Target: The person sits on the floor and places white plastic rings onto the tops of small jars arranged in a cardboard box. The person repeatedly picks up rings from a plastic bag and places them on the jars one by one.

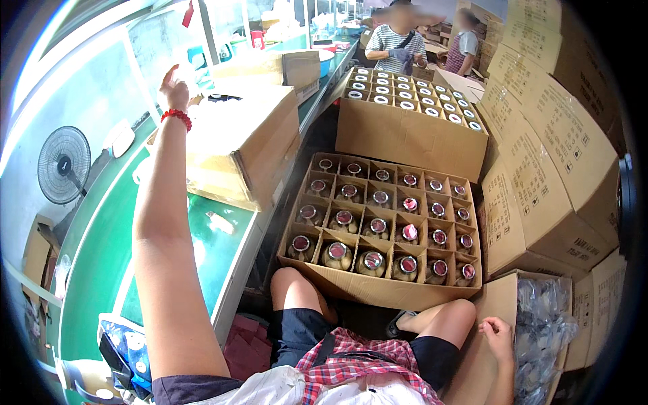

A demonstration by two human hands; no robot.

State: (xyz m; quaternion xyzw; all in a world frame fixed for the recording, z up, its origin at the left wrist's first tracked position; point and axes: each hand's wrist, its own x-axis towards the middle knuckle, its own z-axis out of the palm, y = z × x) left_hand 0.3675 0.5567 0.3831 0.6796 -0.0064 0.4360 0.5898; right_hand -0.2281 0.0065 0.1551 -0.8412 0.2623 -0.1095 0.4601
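My left arm stretches far up and to the left, over the green-topped bench. My left hand [173, 89], with a red beaded bracelet at the wrist, is beside an open cardboard box [270, 145]. Its fingers are curled near something pale that glare washes out. On the right, my right hand [498, 337] hangs by the flap of a carton, fingers loosely bent and slightly apart, with nothing visible in them. Before my knees stands a divided carton [378, 291] of glass bottles [371, 262] with round tops showing dark red; two of them have crumpled pinkish-red pieces on top.
Behind it stands another divided carton [405, 131] of white-topped bottles. Tall stacked cartons [540, 135] wall the right side. Plastic-wrapped items [540, 337] fill the lower-right carton. A fan [64, 165] stands left of the bench [101, 270]. Two people [398, 50] stand at the back.
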